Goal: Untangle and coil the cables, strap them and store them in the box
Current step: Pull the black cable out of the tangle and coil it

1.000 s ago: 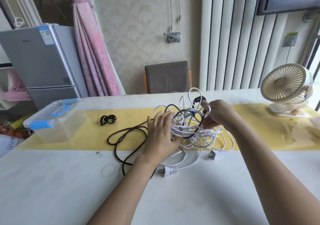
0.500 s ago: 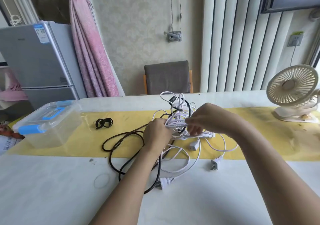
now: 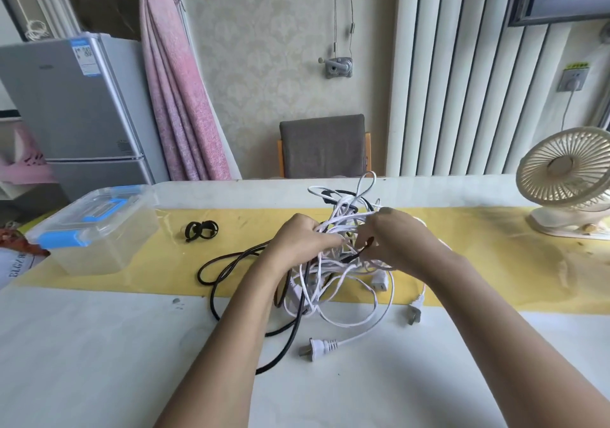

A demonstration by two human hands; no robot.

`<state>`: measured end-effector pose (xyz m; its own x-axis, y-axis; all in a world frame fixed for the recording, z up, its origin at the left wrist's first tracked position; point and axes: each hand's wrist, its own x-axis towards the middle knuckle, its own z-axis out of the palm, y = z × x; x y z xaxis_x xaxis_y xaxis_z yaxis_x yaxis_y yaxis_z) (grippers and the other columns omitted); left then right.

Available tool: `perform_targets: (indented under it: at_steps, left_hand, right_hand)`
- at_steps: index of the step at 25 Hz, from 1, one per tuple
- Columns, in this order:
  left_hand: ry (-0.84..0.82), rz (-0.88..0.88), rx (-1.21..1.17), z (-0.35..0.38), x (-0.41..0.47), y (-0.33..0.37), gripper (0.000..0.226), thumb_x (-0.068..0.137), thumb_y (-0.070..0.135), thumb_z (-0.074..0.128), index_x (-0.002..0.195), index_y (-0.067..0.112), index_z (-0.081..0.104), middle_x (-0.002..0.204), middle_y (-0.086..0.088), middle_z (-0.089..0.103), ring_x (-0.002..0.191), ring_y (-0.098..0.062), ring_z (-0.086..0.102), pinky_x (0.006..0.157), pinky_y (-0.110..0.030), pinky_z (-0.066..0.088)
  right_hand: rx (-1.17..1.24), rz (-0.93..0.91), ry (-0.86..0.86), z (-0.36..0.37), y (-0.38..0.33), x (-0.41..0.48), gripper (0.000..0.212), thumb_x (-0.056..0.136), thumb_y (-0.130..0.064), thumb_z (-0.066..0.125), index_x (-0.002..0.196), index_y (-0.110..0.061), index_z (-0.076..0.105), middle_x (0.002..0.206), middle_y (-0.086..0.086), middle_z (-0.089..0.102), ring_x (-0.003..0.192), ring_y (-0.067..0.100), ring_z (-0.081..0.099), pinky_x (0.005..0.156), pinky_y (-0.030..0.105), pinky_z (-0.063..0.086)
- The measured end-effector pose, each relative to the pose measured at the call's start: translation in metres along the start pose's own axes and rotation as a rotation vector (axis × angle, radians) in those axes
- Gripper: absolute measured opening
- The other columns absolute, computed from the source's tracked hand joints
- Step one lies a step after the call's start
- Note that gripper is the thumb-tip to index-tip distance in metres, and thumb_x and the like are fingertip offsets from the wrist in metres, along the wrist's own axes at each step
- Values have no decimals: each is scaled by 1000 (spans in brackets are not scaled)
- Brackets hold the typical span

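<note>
A tangle of white cables (image 3: 343, 282) mixed with a black cable (image 3: 231, 266) lies at the middle of the table. My left hand (image 3: 298, 239) grips the bundle from the left. My right hand (image 3: 396, 239) pinches strands of it from the right, with a dark strand between its fingertips. Loops stick up behind both hands. Two white plugs (image 3: 318, 348) lie in front of the pile, and a white connector hangs under my right hand. Black straps (image 3: 201, 229) lie on the yellow runner to the left. The clear box (image 3: 95, 229) with a blue-handled lid stands shut at the far left.
A cream desk fan (image 3: 567, 183) stands at the right end of the table (image 3: 99, 361). A grey chair (image 3: 325, 145) is pushed in behind the far edge. A fridge (image 3: 76, 110) and a pink curtain stand at the left beyond the table.
Both hands have closed in on the tangle and lifted it slightly. My right hand moved down from the top loops to the front of the bundle. The plugs have shifted on the table.
</note>
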<state>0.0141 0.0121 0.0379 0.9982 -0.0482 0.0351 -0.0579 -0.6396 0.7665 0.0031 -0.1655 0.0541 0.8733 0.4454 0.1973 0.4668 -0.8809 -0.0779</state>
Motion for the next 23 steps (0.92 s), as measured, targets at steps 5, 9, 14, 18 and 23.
perform_targets:
  at_steps: [5,9,14,18,23]
  left_hand:
    - [36,145,42,10,-5,-14,47,60,53,81,87,17,64,84,7,64,77,-12,57,67,-29,43]
    - [33,164,294,16,6,-29,61,58,57,81,94,16,54,100,2,47,100,-18,46,82,-31,42]
    - [277,209,247,22,8,-41,22,74,25,77,83,17,59,96,3,46,107,-27,46,85,-29,37]
    - [274,356,256,23,2,-38,61,65,28,82,119,20,53,142,-4,28,140,-21,12,114,-36,17]
    - [-198,377,215,19,-13,-18,86,69,15,70,143,31,28,154,7,17,144,-6,6,116,-25,11]
  right_hand:
    - [79,-37,-33,0,4,3,18,80,-32,71,97,-28,75,79,-2,56,83,16,53,63,27,41]
    - [576,-48,-4,-24,12,-6,12,76,-27,75,85,-20,76,72,-6,60,70,9,55,68,27,42]
    - [1024,136,404,-48,40,-16,32,98,-25,46,75,-11,63,62,1,56,49,9,42,50,20,32]
    - [975,406,438,-45,58,-18,33,99,-24,44,77,-10,64,72,7,57,50,15,53,55,25,40]
    - [835,346,21,-45,56,-22,15,89,-6,58,78,-10,66,74,11,64,58,16,66,68,26,55]
